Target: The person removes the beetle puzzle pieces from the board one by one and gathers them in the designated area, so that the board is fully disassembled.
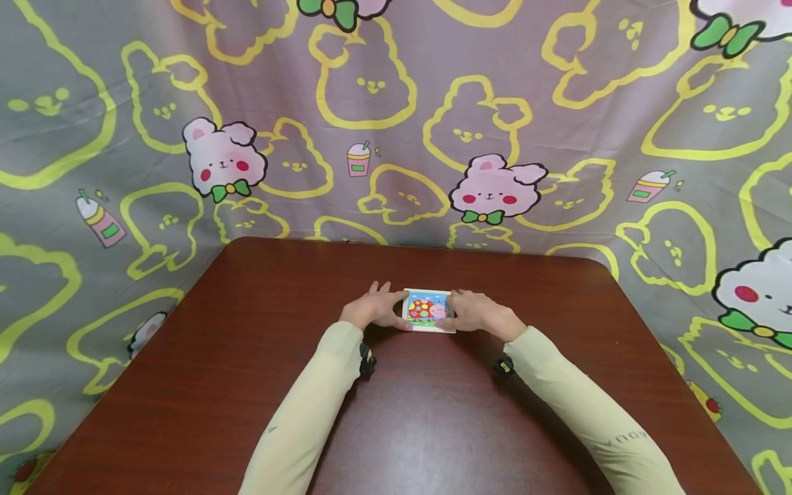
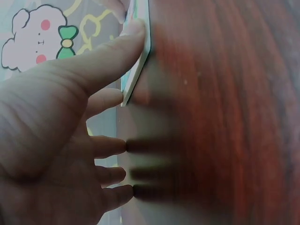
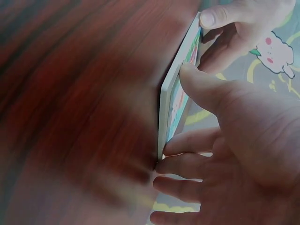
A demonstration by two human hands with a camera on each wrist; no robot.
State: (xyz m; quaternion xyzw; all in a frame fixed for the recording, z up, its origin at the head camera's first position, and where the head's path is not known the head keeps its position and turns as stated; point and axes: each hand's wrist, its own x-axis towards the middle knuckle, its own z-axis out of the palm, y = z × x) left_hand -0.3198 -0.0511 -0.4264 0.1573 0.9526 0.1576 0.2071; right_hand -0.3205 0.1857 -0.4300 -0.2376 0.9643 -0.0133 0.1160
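A small flat picture board (image 1: 428, 311) with a pale rim and a red, spotted ladybug on it lies at the middle of the table, near its far half. From the left side my left hand (image 1: 376, 308) pinches it, thumb at the near corner and index finger at the far one; the other fingers spread toward the tabletop in the left wrist view. My right hand (image 1: 478, 313) holds the opposite end the same way. Its thumb lies over the board's rim (image 3: 165, 101) in the right wrist view, with the remaining fingers extended beside the far corner.
The board is on a dark reddish-brown wooden table (image 1: 247, 357) with rounded far corners. Behind and beside the table hangs a grey cloth (image 1: 396, 144) printed with yellow outlines and white rabbits. Both forearms, in pale sleeves, reach in from the near edge.
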